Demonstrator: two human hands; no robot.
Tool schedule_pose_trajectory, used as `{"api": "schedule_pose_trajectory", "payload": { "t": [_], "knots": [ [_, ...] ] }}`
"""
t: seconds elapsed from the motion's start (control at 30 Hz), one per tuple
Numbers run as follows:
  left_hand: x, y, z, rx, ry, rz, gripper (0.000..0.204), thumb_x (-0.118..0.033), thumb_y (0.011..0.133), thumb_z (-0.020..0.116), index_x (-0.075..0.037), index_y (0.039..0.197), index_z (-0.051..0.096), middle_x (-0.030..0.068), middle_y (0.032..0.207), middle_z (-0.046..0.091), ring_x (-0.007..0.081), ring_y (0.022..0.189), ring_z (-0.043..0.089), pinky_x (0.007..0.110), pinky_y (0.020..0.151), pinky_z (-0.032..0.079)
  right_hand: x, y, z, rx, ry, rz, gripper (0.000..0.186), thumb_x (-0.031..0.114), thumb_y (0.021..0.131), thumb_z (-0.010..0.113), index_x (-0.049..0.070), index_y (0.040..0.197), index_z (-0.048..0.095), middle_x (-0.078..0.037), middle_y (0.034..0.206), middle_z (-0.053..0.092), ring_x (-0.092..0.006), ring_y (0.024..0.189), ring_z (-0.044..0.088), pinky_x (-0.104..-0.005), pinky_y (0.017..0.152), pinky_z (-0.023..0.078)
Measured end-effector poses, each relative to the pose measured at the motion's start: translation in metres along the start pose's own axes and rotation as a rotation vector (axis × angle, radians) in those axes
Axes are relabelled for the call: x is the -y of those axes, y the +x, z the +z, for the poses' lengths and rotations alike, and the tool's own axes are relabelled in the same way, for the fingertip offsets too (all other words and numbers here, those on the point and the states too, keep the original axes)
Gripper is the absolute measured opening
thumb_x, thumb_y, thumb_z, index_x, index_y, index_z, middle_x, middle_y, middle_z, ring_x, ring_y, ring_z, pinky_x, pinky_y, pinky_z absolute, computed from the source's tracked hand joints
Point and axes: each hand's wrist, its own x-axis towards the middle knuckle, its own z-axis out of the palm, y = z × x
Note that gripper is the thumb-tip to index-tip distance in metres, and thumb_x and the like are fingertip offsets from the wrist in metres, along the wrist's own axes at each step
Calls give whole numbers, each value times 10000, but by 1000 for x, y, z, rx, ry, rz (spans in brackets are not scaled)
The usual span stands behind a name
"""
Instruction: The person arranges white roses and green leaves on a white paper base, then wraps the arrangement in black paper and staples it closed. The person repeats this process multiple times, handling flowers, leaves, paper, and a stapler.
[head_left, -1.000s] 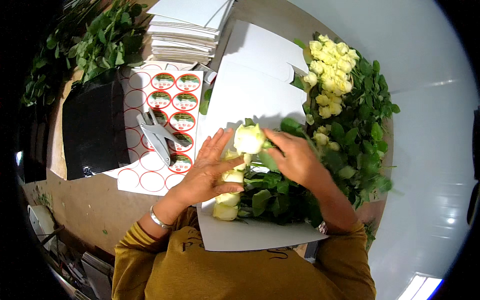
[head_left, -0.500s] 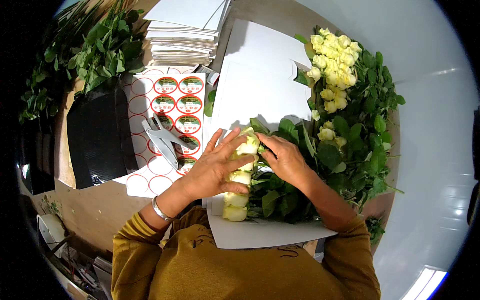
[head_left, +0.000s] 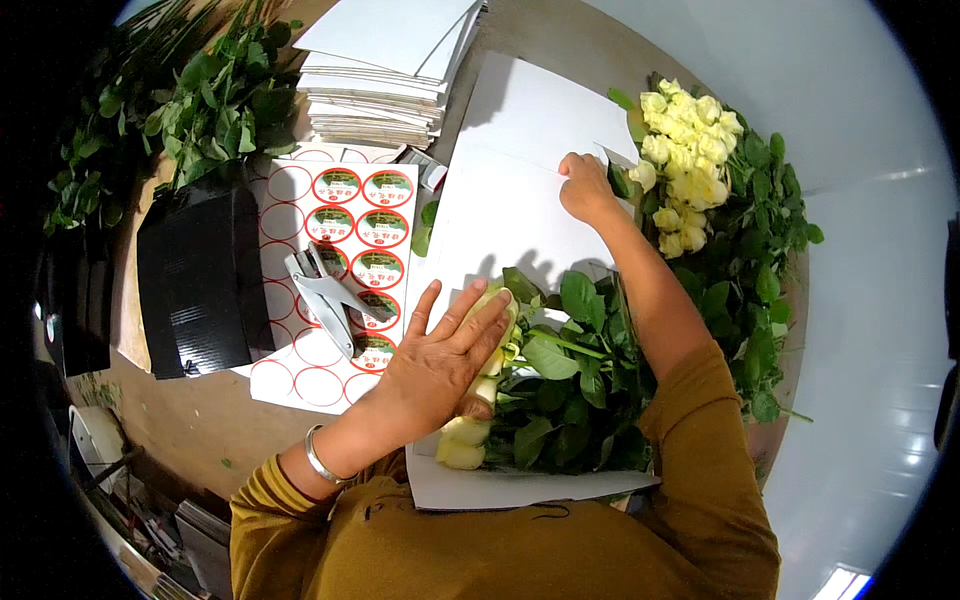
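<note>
A row of pale yellow roses [head_left: 463, 432] lies on a white sheet near my body, with leafy stems [head_left: 575, 420] stretching to the right. My left hand [head_left: 440, 365] rests over the blooms, fingers stretched out and spread, partly hiding them. Further off, my right hand [head_left: 587, 188] is closed at the upper right edge of a white card sheet [head_left: 510, 215]. Its fingers are curled in, and the fingertips are partly hidden. The sheet lies on another white one that shows beyond it.
More yellow roses [head_left: 690, 145] lie at the right with dense foliage. To the left are a grey stapler [head_left: 328, 300] on a sheet of round stickers [head_left: 290, 375] and a black wrapped item [head_left: 200, 280]. A stack of white cards [head_left: 375, 100] and green stems [head_left: 215, 100] stand behind.
My right hand has left the roses and stems and reached away to the white sheet's edge, closing there. My left hand stays on the blooms, its fingers lying straighter.
</note>
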Motion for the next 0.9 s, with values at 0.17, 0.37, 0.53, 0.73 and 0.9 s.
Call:
{"api": "schedule_pose_trajectory", "payload": {
  "t": [0.17, 0.37, 0.53, 0.73, 0.9],
  "knots": [
    [-1, 1, 0, -7, 45, -9, 1006, -565, 602, 691, -62, 1401, 342, 89, 1403, 343, 297, 1369, 217, 520, 1131, 96, -43, 45, -33, 149, -52, -206, 196, 122, 838, 457, 35, 869, 630, -164, 865, 653, -309, 828, 622, -447, 740, 495],
    [12, -9, 14, -118, -58, 20, 996, -624, 647, 618, -95, 1430, 305, 103, 1340, 393, 308, 1295, 323, 517, 1116, 148, 44, -52, -148, 852, 285, -509, 358, 238, 895, 544, 69, 1209, 575, -124, 825, 630, -120, 580, 589, -240, 508, 485],
    [29, -19, 35, -225, -234, 115, 787, -618, 662, 634, -91, 1243, 561, 141, 1354, 418, 312, 1315, 312, 500, 1133, 119, 79, -149, -124, 1043, 453, -192, 688, 372, 849, 657, 140, 1418, 348, -214, 1235, 502, -162, 677, 614, -272, 623, 519],
    [46, -31, 48, -398, -842, -71, 390, -62, 863, 553, -65, 1253, 548, 135, 1398, 411, 322, 1356, 289, 443, 1118, 219, 80, -209, -87, 554, 315, -410, 756, 366, 808, 699, 161, 1429, 321, -211, 1481, 196, -279, 792, 606, -347, 728, 506],
    [45, -20, 7, -622, -551, -104, 417, -62, 876, 553, -47, 1290, 505, 144, 1377, 433, 341, 1341, 316, 424, 1086, 272, 92, -222, -70, 422, 124, -401, 736, 340, 812, 670, 132, 1416, 303, -271, 1453, 180, -453, 1045, 551, -447, 847, 503]
  ]
}}
